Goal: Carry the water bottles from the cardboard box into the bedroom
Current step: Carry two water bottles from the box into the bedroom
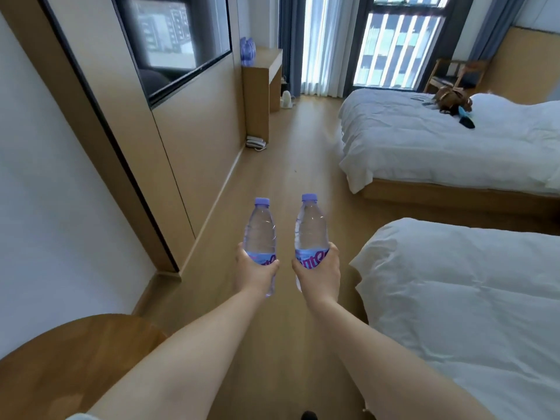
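Both arms reach forward over the wooden floor of a bedroom. My left hand (256,269) grips a clear water bottle (261,230) with a purple cap and label, held upright. My right hand (318,269) grips a second, matching water bottle (311,227), also upright, a short gap to its right. Several more bottles of the same kind (248,51) stand on the wooden desk (262,74) at the far left wall. The cardboard box is out of view.
Two white beds (454,298) (424,140) fill the right side, the far one with a brown bag (453,100). A round wooden table (60,365) is at my near left. A wall TV (172,40), a floor phone (255,143) and a kettle (287,99) line the left wall.
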Demonstrator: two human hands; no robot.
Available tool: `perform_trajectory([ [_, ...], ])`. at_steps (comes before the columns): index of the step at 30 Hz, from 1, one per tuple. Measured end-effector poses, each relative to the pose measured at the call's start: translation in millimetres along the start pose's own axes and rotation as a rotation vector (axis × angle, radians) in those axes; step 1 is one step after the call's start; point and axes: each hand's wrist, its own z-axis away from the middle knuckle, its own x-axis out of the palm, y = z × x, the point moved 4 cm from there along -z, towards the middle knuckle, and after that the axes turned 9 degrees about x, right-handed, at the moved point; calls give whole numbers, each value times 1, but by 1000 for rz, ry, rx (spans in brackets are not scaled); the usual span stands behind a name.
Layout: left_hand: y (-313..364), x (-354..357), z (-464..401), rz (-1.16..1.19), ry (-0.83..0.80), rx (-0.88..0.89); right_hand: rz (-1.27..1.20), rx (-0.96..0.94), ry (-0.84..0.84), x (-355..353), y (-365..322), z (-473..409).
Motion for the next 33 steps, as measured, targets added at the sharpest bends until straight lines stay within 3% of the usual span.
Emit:
perform_trajectory([
  [11,48,129,-206,4,-5,3,0,-4,-55,43,-64,-238],
  [23,100,228,-533,-93,10,-3,-43,41,7,160,-175,-532],
  [33,130,369,-763,-75,-6,-24,-39,59,-1,234,-233,-786],
])
